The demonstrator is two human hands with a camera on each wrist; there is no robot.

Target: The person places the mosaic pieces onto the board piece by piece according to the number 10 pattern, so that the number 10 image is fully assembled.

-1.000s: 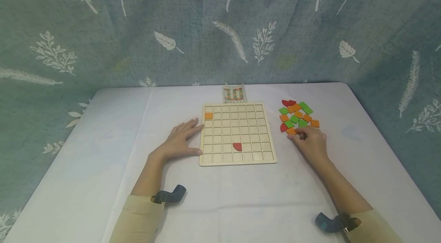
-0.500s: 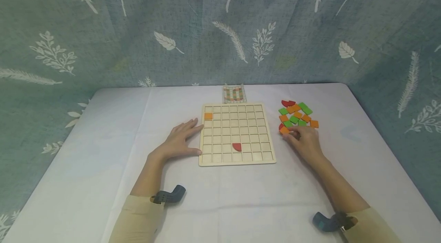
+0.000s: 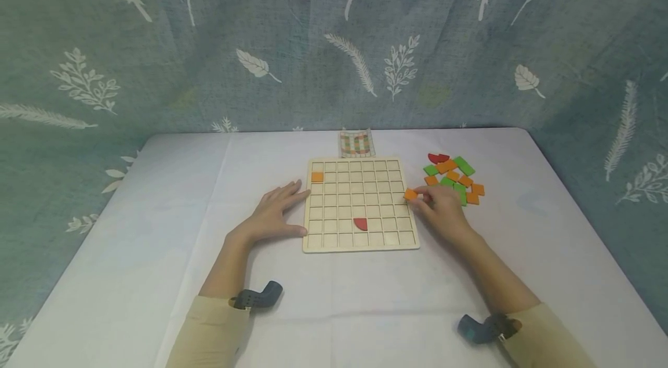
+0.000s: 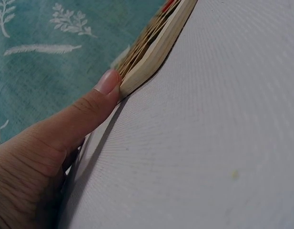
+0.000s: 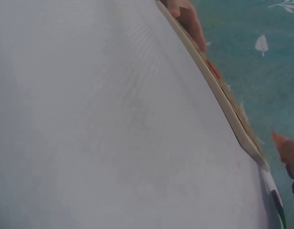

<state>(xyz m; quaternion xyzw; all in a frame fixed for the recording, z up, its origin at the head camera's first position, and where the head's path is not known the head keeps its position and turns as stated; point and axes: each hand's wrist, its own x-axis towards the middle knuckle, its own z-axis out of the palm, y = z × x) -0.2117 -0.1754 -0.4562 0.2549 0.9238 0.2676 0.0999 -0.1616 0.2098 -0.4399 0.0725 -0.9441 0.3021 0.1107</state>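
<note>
A square wooden grid board (image 3: 344, 211) lies mid-table. In its cells sit an orange square tile (image 3: 317, 177) near the upper left and a red quarter-circle tile (image 3: 360, 223) lower down. My left hand (image 3: 275, 212) rests against the board's left edge, fingers spread; in the left wrist view the thumb (image 4: 92, 107) touches the board's corner. My right hand (image 3: 442, 211) pinches another orange square tile (image 3: 410, 195) between thumb and fingertips, over the board's right edge. The right wrist view shows this tile (image 5: 276, 138) raised above the board corner.
Right of the board lies a loose group of tiles: green ones (image 3: 464, 166), orange ones (image 3: 478, 189) and red ones (image 3: 438, 158). Some are hidden behind the right hand. A small pattern card (image 3: 356, 143) touches the far side of the board. A leaf-print cloth (image 3: 292, 43) hangs behind the table.
My right hand has picked the orange tile from the near side of the loose tiles and carried it left to the board's edge. The left hand has stayed in place.
</note>
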